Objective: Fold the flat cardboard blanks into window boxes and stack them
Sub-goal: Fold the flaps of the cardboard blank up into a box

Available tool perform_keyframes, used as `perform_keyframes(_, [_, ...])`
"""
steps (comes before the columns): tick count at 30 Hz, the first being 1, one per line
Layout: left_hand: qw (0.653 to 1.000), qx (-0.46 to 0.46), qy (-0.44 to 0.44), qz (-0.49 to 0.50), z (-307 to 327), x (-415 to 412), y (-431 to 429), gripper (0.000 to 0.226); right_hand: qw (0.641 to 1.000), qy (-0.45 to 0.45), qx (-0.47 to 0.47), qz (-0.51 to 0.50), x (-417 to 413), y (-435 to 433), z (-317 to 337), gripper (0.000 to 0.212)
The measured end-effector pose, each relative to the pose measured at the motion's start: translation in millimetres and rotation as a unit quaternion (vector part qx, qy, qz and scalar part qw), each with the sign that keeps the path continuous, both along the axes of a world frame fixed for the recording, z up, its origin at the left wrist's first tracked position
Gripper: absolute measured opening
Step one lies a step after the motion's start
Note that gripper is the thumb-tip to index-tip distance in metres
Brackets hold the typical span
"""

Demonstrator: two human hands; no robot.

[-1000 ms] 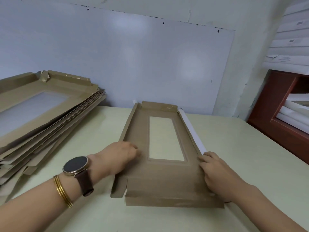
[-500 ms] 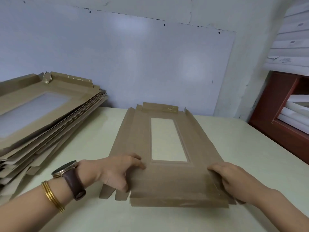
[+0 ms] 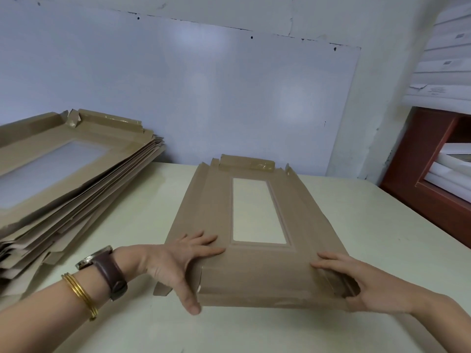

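Pale table (image 3: 356,225) under the cardboard (image 3: 254,273): my left hand (image 3: 170,263) presses flat, my right hand (image 3: 369,284) grips its corner. Uneven pushing could fold it crooked.

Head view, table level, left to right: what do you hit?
stack of blanks → left hand → blank being folded → right hand → red shelf
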State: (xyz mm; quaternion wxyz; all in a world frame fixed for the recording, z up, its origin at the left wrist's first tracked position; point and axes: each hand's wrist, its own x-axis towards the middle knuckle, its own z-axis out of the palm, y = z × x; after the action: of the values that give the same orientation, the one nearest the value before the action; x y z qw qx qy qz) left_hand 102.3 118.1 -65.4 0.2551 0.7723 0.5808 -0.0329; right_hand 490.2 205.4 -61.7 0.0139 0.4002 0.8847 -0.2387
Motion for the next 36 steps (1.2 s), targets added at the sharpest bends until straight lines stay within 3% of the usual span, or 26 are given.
perform_keyframes(7, [0.996, 0.066, -0.043, 0.037, -11.8, -0.8, 7.6, 0.109, 0.997, 0.048, 0.049, -0.019, -4.4, -2.2, -13.8, 0.063])
perform_keyframes(12, [0.982, 0.133, -0.116, 0.063, -17.7, 2.2, 6.9, 0.076, 0.983, 0.084, 0.165, -0.016, -10.0, -6.9, -18.4, 0.044])
perform_keyframes(17, [0.971, 0.159, -0.168, 0.050, -16.2, 8.3, -3.7, 0.020, 0.976, 0.124, 0.179, 0.000, -12.3, -10.1, -16.9, 0.040])
perform_keyframes(19, [0.969, 0.179, -0.170, 0.027, -11.7, 10.2, -5.0, 0.007, 0.973, 0.136, 0.185, -0.006, -13.7, -8.9, -17.6, 0.032])
perform_keyframes(23, [0.961, 0.203, -0.183, 0.054, -6.0, 11.6, -3.3, 0.009, 0.973, 0.142, 0.181, -0.026, -20.6, -9.0, -11.7, 0.008])
perform_keyframes(26, [0.949, 0.209, -0.213, 0.102, -7.4, 11.6, 2.0, 0.007, 0.976, 0.126, 0.171, -0.054, -24.4, -2.8, -9.4, 0.020])
perform_keyframes(29, [0.937, 0.211, -0.248, 0.128, -9.8, 11.4, 9.2, 0.006, 0.967, 0.163, 0.174, -0.084, -29.0, 2.9, -6.9, 0.004])
perform_keyframes(31, [0.926, 0.222, -0.263, 0.157, -12.8, 10.4, 14.2, 0.005, 0.966, 0.180, 0.160, -0.098, -32.1, 6.4, -7.6, 0.014])
perform_keyframes(36, [0.905, 0.251, -0.266, 0.219, -19.0, 11.0, 26.1, 0.025, 0.959, 0.170, 0.172, -0.146, -38.8, 23.1, -12.0, 0.016])
